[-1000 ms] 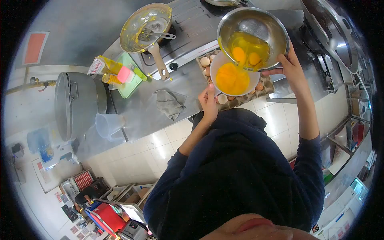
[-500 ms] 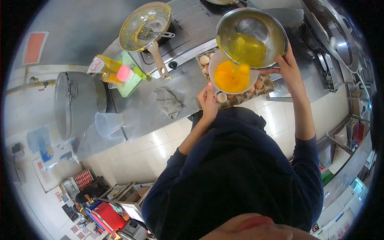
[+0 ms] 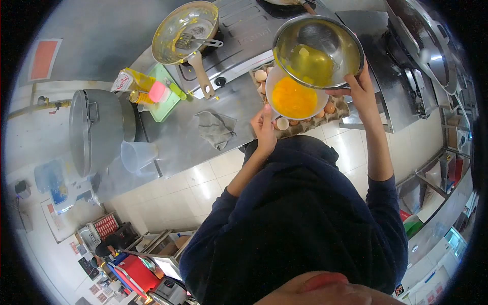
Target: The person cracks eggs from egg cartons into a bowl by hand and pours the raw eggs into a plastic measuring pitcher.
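My right hand (image 3: 360,90) grips the rim of a metal bowl (image 3: 349,66), tilted over a lighter bowl. Clear yellowish egg white (image 3: 312,65) lies inside the metal one. Below it, the pale plastic bowl (image 3: 272,87) holds orange egg yolks (image 3: 295,99); it rests on an egg carton (image 3: 291,131) with eggs and broken shells. My left hand (image 3: 264,126) pinches the near left rim of the plastic bowl. An eggshell (image 3: 282,123) sits in the carton beside my left fingers.
A frying pan (image 3: 161,38) with a slotted turner (image 3: 201,42) stands on the stove (image 3: 239,30). A grey cloth (image 3: 216,129) lies on the steel counter. Leftward are a green board (image 3: 161,113), a plastic jug (image 3: 137,156) and a large pot (image 3: 104,134). Woks (image 3: 429,46) stand at right.
The metal bowl has tipped back toward level, and egg no longer spills over its rim into the plastic bowl. My right hand has shifted slightly left; my left hand stays put.
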`<action>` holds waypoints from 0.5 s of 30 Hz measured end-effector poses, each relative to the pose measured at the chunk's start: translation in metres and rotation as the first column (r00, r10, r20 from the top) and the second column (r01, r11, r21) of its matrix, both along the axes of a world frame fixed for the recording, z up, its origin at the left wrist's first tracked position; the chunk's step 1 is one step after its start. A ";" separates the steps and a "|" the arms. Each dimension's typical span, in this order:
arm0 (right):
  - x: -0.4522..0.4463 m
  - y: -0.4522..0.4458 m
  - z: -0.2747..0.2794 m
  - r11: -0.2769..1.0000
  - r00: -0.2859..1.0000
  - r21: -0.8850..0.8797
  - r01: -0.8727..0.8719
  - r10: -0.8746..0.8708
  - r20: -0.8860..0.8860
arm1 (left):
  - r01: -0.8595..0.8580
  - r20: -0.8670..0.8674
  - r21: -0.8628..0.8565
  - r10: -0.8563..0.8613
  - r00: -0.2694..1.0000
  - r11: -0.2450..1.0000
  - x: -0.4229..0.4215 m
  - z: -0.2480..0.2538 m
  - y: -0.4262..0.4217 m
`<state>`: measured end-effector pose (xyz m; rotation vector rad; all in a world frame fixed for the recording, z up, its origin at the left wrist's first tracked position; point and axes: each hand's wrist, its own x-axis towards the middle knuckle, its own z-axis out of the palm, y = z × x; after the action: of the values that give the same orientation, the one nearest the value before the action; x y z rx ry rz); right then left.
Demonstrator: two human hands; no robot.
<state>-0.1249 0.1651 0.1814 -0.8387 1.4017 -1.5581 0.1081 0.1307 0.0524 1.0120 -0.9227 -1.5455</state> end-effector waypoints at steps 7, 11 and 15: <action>0.004 -0.002 -0.010 0.999 0.999 -0.053 0.009 -0.007 0.033 | 0.001 0.030 0.016 -0.002 1.000 1.000 -0.001 0.006 0.000; 0.003 -0.003 -0.016 0.997 0.999 -0.076 0.021 -0.017 0.044 | 0.004 0.032 0.008 -0.005 0.999 1.000 0.000 0.004 0.000; 0.006 -0.004 -0.011 0.994 1.000 -0.105 0.009 -0.008 0.011 | 0.028 0.000 -0.019 -0.028 1.000 0.999 0.000 0.004 -0.001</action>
<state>-0.1193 0.1616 0.1700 -0.8863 1.3264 -1.6522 0.1076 0.1296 0.0567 0.9885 -0.9533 -1.5571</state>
